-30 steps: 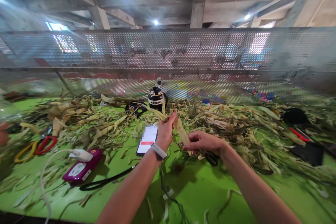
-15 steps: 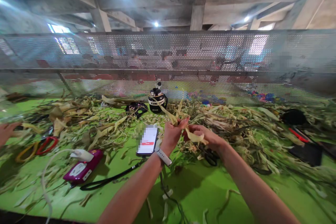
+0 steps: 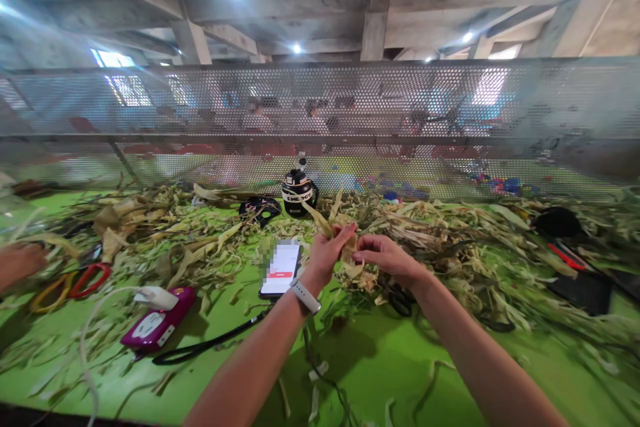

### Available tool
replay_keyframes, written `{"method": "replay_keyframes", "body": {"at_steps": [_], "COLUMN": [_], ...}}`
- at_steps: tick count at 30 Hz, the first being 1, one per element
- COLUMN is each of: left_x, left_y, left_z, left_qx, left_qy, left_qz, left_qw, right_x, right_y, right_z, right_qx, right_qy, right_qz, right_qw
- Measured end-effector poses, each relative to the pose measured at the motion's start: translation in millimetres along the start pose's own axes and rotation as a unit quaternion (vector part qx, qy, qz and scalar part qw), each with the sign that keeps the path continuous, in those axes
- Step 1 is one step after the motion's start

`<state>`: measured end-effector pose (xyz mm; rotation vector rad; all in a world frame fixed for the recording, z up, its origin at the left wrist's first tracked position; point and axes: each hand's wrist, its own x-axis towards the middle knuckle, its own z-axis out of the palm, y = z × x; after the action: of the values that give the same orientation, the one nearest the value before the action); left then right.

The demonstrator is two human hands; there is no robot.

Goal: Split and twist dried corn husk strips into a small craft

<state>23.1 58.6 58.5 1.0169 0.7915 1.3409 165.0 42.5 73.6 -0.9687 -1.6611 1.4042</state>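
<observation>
My left hand (image 3: 325,255) is closed around pale dried corn husks (image 3: 336,215), whose pointed ends stick up above its thumb. A folded strip of husk hangs down between my two hands. My right hand (image 3: 389,255) pinches at this husk from the right side, with its thumb and fingertips close together. Beneath and behind both hands lies a heap of loose husk strips (image 3: 430,233). A pair of black-handled scissors (image 3: 400,299) lies partly hidden under my right wrist.
Left of my forearm lie a phone (image 3: 281,270), a purple power strip (image 3: 159,320) with a white charger, and a black strap. Scissors with red and yellow handles (image 3: 90,280) lie near another person's hand (image 3: 20,263). A black bottle (image 3: 298,193) stands before the perforated metal screen (image 3: 320,100).
My right hand has shifted left, closer to my left hand. The husk strip that stretched across to the right is now folded down between the hands.
</observation>
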Motion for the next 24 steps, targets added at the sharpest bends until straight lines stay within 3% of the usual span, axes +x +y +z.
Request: {"method": "replay_keyframes", "body": {"at_steps": [2,6,13,20,24], "left_x": [-4,-15,-25,-23,-24], "left_y": [-1,-1,-3,1,5], "left_z": [-6.3,-18.7,-31.1,-39.4,-43.6], "left_qx": [0.04,0.075,0.079,0.201,0.235], "left_qy": [-0.041,-0.115,-0.16,-0.2,-0.225], "left_qz": [-0.031,-0.085,-0.091,-0.039,-0.051], "left_qw": [0.998,0.987,0.98,0.958,0.944], "right_x": [1,0,-3,2,-1], "right_y": [0,1,4,8,4], "right_z": [-3,-7,-6,-6,-5], "right_qx": [-0.016,-0.017,-0.015,-0.121,-0.16], "right_qy": [0.0,-0.063,-0.082,-0.09,-0.111], "right_qz": [-0.007,0.002,0.018,0.004,-0.016], "right_qw": [1.0,0.998,0.996,0.989,0.981]}}
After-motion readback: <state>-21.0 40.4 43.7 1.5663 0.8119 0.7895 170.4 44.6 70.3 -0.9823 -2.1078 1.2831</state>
